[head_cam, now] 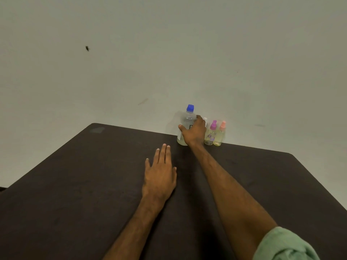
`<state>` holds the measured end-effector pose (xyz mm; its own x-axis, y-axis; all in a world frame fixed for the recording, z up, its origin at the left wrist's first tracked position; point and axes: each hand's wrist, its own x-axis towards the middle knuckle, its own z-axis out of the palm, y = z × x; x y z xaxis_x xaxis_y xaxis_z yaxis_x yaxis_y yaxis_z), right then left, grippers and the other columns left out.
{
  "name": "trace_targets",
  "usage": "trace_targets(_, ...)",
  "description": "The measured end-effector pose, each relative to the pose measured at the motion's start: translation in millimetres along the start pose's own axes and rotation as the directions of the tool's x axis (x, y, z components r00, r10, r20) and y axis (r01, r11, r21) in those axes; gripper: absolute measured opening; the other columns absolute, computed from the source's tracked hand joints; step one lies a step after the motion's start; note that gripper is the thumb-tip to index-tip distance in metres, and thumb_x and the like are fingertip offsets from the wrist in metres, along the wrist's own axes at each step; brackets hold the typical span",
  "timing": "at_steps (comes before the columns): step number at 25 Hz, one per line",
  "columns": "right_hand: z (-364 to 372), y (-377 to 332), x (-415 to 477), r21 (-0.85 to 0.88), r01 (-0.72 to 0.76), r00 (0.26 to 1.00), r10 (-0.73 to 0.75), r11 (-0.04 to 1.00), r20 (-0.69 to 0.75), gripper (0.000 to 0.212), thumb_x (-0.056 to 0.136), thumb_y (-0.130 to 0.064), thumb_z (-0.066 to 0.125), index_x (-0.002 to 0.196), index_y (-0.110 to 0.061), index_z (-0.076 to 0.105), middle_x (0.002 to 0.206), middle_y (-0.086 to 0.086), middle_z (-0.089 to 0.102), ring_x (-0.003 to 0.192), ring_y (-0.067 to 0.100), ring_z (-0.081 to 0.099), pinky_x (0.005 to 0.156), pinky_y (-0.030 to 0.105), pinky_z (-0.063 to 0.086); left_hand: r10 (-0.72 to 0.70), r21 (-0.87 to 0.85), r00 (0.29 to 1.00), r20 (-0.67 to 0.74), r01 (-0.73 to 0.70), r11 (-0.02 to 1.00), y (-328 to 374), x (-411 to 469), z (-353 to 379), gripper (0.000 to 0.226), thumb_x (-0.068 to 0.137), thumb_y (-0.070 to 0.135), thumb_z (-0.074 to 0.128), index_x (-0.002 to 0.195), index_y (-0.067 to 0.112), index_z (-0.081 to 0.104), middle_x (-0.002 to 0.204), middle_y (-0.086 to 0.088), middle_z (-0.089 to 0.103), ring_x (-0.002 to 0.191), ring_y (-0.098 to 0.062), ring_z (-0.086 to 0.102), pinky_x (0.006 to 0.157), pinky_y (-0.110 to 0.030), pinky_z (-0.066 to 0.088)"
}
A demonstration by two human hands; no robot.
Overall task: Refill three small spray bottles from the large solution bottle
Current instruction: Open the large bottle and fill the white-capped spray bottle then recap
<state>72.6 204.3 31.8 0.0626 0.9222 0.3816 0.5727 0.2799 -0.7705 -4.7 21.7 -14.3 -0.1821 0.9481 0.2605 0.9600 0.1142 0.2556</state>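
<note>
A small dark mark (87, 48) is seen on the pale wall (169, 53) behind the dark tabletop (75, 184), above its far left corner. Near the middle of the tabletop the left hand (159, 173) is laid palm down, the fingers straight and close together, nothing being held.

At the far edge, right of the middle, the large solution bottle (187, 117) is stood upright, its blue cap (190, 107) in place and a little pale liquid visible at its base. The bottle is gripped by the right hand (194, 132), the thumb being pressed on the left side of the body and the fingers curled over the right side (part of the label is covered).

Just beside it, along the same far edge, three small spray bottles are lined up upright. The white-capped bottle (205, 120) is mostly hidden behind the right hand; next are found the purple-capped bottle (211, 134) and the salmon-capped bottle (220, 136), touching or nearly so, each with a little yellowish liquid at the bottom.

A green sleeve (287, 244) is seen at the near right corner.
</note>
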Motion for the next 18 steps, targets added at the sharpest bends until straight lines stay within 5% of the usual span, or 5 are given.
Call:
trace_targets(7,-41,3,-56,0.086,0.088,0.992,-0.096,0.992,0.085,0.07,0.075,-0.037,0.081,0.13,-0.012,0.047,0.123,0.004,0.058,0.111,0.021,0.057,0.092,0.033,0.05,-0.022,-0.114,0.998,-0.057,0.016,0.993,-3,-5,0,0.072,0.104,0.044,0.039,0.16,0.013,0.006,0.168,-0.003,0.007,0.155,-0.02,0.012,0.122,-0.049,0.025)
trace_targets(15,-135,4,-145,-0.013,0.12,0.985,-0.117,0.993,0.129,0.063,0.07,-0.044,0.079,0.12,-0.021,0.051,0.11,-0.006,0.065,0.098,0.016,0.065,0.087,0.039,0.056,0.158,-0.255,0.973,-0.168,-0.197,0.947,17,-46,-5,0.078,0.098,0.055,0.05,0.158,0.013,0.022,0.163,-0.004,0.03,0.149,-0.02,0.032,0.117,-0.045,0.034)
trace_targets(18,-160,1,-175,-0.055,0.149,0.977,-0.139,0.987,0.159,0.062,0.07,-0.047,0.076,0.121,-0.024,0.051,0.113,-0.006,0.066,0.099,0.015,0.065,0.087,0.038,0.055,0.183,-0.482,0.965,-0.187,-0.253,0.839,35,-75,-9,0.081,0.092,0.052,0.063,0.156,0.017,0.029,0.158,0.003,0.038,0.144,-0.011,0.038,0.115,-0.027,0.034)
